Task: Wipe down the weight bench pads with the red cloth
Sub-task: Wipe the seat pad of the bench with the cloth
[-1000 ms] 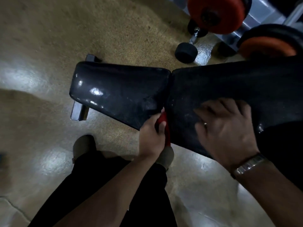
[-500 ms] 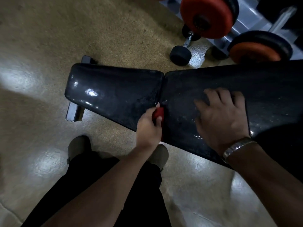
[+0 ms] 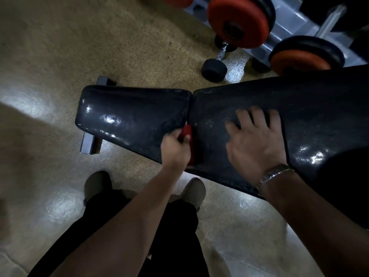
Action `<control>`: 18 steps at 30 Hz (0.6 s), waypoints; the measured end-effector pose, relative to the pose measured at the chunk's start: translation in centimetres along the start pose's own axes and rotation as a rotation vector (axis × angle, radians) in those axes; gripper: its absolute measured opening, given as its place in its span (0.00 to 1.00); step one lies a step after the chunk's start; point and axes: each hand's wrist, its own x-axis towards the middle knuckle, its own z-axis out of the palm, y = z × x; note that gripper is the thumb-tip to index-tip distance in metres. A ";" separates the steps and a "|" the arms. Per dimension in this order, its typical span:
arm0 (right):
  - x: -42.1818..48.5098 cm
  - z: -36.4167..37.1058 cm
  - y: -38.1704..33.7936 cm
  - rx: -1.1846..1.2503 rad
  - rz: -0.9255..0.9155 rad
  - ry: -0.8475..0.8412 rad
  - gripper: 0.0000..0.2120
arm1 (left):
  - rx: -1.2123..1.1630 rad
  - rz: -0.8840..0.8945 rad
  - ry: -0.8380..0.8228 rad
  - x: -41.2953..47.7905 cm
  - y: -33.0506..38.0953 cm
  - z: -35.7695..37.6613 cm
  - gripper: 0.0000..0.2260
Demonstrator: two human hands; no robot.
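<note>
Two glossy black pads (image 3: 131, 116), bunched red cloth (image 3: 187, 131)

Your L hand (image 3: 175, 148) grips the red cloth (image 3: 187, 131) right at the gap btwn seat pad (image 3: 131, 114) and back pad (image 3: 299, 108). R hand (image 3: 257, 144) flat on the back pad, fingers spread. Dumbbell (image 3: 213, 70) on the floor (image 3: 99, 47) just beyond the pads.

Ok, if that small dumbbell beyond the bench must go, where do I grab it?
I'd take the dumbbell by its chrome handle, from above: it lies flat on the floor, its black ends look too broad to wrap, and the far end sits near the red plate.
</note>
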 end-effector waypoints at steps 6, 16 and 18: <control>0.1 -0.2 -0.2 0.014 0.025 -0.007 0.20 | 0.034 0.269 -0.044 -2.8 1.6 -0.6 0.16; 0.2 -0.2 -0.3 0.002 0.018 -0.032 0.19 | 0.070 0.294 0.055 4.5 6.3 0.3 0.12; 0.2 -0.2 -0.3 0.032 0.022 -0.014 0.19 | 0.015 0.353 0.005 3.5 6.6 0.3 0.12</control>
